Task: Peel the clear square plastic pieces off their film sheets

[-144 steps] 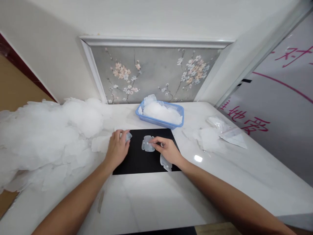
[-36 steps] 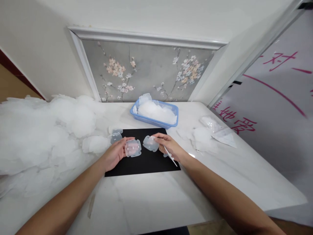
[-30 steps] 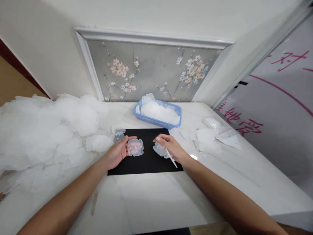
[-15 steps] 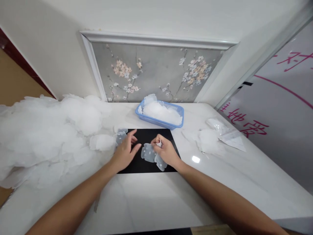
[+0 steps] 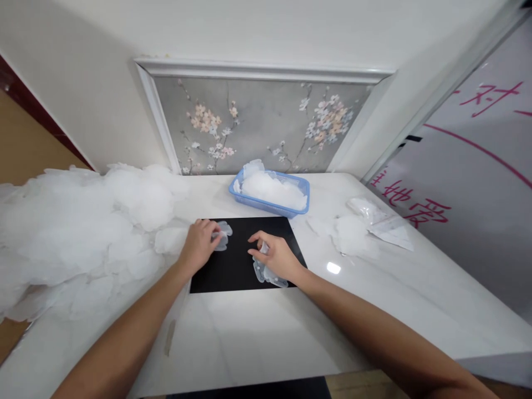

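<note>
My left hand is at the left of a black mat, its fingers and thumb closed on a thin translucent plastic piece with a lobed outline. Over the mat's right half is my right hand, thumb and forefinger held apart. Its other fingers curl around a small whitish bit, and several translucent plastic pieces with pale dots show beneath the palm, partly hidden by the hand.
A big heap of similar translucent pieces covers the table's left side. Behind the mat stands a blue basket filled with more. A smaller pile and a clear plastic bag lie on the right.
My left hand has gone from open to closed on a plastic piece, which now lies further onto the mat. The right thumb and forefinger have spread, and the pieces under that hand have shifted.
</note>
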Demonstrator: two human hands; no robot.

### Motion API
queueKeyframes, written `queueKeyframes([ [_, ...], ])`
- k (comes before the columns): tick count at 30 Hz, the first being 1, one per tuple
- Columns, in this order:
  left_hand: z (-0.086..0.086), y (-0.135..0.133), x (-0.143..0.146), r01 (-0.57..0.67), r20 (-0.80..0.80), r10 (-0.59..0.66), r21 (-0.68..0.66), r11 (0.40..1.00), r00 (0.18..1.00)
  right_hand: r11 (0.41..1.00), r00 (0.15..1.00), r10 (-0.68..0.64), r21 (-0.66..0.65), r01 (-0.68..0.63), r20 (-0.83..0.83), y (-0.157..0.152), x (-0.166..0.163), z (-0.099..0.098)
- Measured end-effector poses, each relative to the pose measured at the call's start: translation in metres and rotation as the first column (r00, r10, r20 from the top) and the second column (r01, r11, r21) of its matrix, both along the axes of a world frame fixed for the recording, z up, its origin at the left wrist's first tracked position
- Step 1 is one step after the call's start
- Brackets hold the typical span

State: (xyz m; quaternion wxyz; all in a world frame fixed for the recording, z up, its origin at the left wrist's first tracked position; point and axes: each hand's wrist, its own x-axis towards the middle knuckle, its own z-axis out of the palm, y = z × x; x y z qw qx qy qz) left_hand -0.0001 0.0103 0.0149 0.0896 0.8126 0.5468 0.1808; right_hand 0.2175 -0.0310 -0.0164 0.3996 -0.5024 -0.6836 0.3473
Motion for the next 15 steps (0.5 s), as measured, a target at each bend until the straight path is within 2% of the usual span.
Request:
queueKeyframes([
  [4, -0.001, -0.023, 0.022, 0.194, 0.294, -0.139, -0.165, 0.967, 0.946, 0.998, 0.997, 0.066, 0.005, -0.066, 0.034, -0.001, -0.002, 0.005],
  [7, -0.007, -0.025, 0.024, 0.213, 0.418, -0.097, -0.24, 0.947, 0.903, 0.996, 0.994, 0.086, -0.006, -0.086, 0.062, -0.003, -0.004, 0.007],
  [9, -0.011, -0.019, 0.019, 0.14, 0.395, -0.041, -0.226, 0.964, 0.918, 0.996, 0.997, 0.078, -0.047, -0.077, 0.024, -0.003, -0.005, 0.008],
  [12, -0.016, -0.012, 0.009, 0.047, 0.232, -0.017, -0.126, 0.991, 0.973, 0.989, 0.982, 0.062, -0.122, -0.085, -0.18, -0.001, -0.002, 0.009],
  [15, -0.017, -0.013, 0.006, 0.083, 0.143, -0.067, -0.115, 0.99, 0.987, 0.959, 0.932, -0.039, -0.276, -0.066, -0.36, 0.004, 0.008, 0.01],
])
